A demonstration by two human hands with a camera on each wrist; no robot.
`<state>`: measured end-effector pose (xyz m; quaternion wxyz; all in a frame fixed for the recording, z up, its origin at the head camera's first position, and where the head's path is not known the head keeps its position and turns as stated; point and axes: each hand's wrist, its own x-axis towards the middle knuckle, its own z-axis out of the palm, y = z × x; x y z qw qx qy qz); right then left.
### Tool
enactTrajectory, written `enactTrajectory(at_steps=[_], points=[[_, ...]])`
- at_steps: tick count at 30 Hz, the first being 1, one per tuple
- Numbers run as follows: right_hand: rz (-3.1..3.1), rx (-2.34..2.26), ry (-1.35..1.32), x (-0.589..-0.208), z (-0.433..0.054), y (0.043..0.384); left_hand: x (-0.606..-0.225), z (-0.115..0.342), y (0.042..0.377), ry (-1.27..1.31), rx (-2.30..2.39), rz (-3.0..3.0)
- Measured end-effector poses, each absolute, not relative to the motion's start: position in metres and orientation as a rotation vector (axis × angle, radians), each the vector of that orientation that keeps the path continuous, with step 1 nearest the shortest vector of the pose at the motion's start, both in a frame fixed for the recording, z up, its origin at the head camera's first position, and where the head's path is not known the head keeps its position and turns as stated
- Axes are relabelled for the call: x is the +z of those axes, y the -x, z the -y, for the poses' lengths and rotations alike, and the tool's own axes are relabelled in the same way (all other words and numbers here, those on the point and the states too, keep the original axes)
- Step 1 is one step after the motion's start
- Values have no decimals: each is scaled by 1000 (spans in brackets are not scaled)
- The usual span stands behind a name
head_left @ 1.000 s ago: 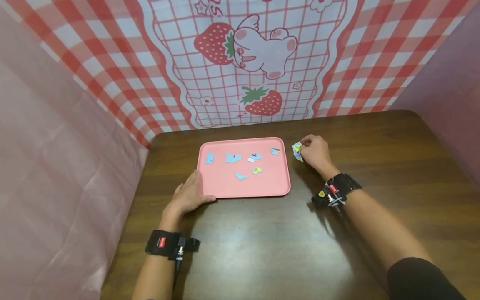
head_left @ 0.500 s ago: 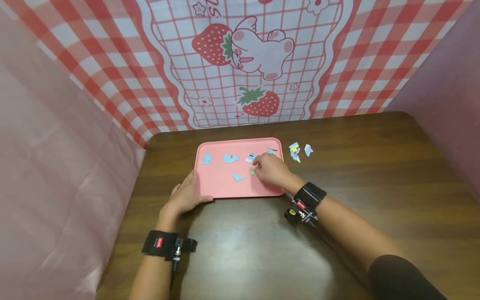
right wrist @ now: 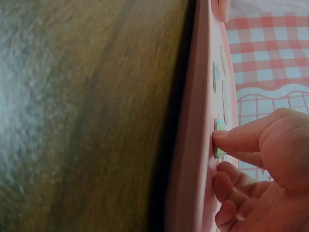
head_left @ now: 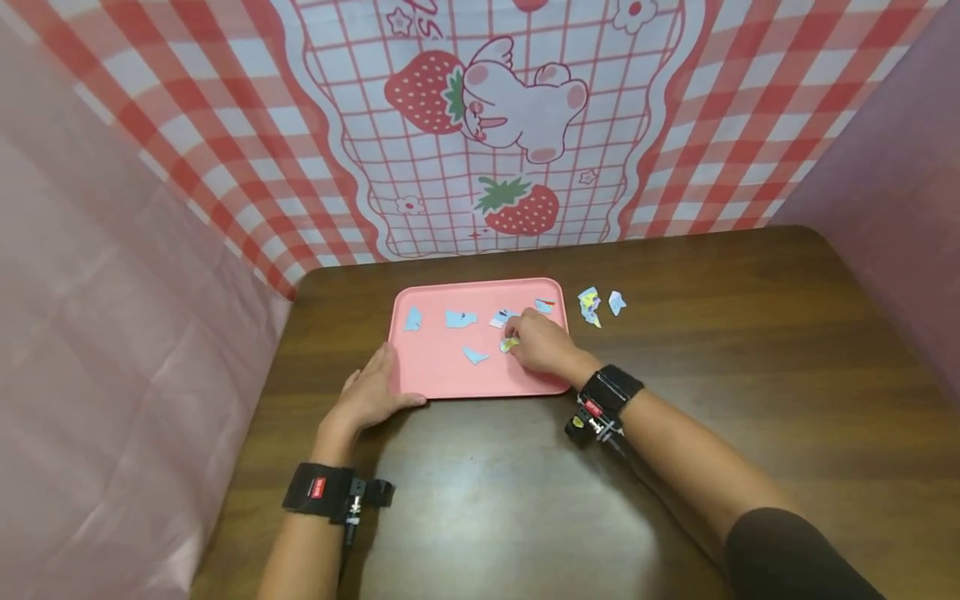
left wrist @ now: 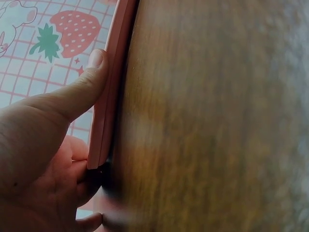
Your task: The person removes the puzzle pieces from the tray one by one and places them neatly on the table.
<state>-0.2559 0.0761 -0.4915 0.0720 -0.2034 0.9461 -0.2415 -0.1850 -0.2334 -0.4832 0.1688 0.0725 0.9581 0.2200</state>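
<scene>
A pink tray (head_left: 442, 379) holds several flat, irregular puzzle pieces, mostly light blue. My left hand (head_left: 369, 393) braces the tray's near left corner, its thumb laid along the front rim and its fingers against the left side. Over the tray's right half, my right hand (head_left: 545, 343) pinches a yellow-green and blue puzzle piece (right wrist: 218, 128) between thumb and index finger, close to the tray surface. The fingers partly hide that piece. Just beyond these fingertips lies a blue and white piece (head_left: 501, 317); another blue piece (head_left: 474, 356) is to their left.
Right of the tray, on the brown wooden table (head_left: 480, 500), sit a small heap of blue and yellow pieces (head_left: 589, 306) and a single pale-blue piece (head_left: 617, 302). A strawberry-patterned cloth (head_left: 517, 208) hangs behind the table.
My right hand has moved left from the heap to the tray. A pale-blue piece now lies apart beside the heap. The yellow-green piece has shifted slightly under my fingers; my left hand stays at the corner.
</scene>
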Motion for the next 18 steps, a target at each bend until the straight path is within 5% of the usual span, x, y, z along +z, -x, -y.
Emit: enactTrajectory(at_steps=[18], points=[[-2733, -1410, 450, -477, -120, 269, -488, 232, 187, -218, 600, -2732]])
